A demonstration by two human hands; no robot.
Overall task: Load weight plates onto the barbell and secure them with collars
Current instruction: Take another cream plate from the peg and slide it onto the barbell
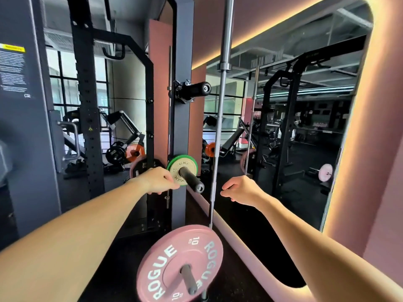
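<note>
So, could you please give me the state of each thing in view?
Pink plate: on a peg, untouched.
Green plate: on the middle peg.
White plate: in front, left hand gripping its edge.
Right hand: loosely curled, empty.
Collars: on the upper peg.

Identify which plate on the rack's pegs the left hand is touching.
The small green-rimmed plate on the middle peg. The left hand pinches its lower edge; the big pink 10 kg plate sits untouched on the lower peg, nearer the camera.
</note>
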